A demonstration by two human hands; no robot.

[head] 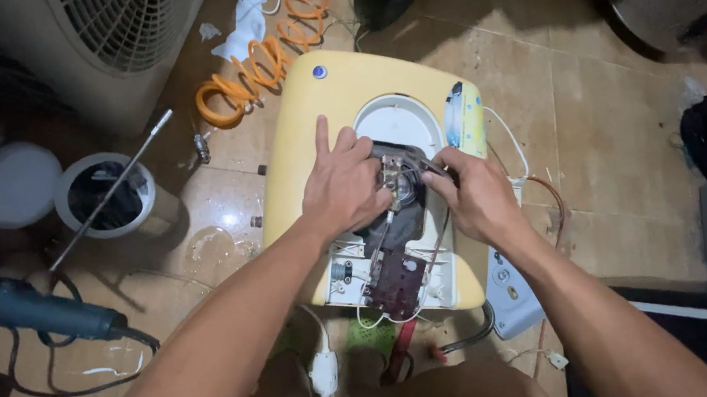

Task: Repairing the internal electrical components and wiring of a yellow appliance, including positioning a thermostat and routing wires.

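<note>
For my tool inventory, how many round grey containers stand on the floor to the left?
2: a closed grey round container at far left, and an open grey round container beside it, with a metal rod leaning inside. Others may be hidden.

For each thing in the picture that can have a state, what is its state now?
Yellow appliance housing: lying on the floor, opened, wiring exposed.
Circuit board: exposed, wires attached.
Left hand: pressing flat on the housing.
Right hand: fingers gripping the dark inner part.
Angle grinder: lying on the floor.
Orange hose: coiled.
</note>
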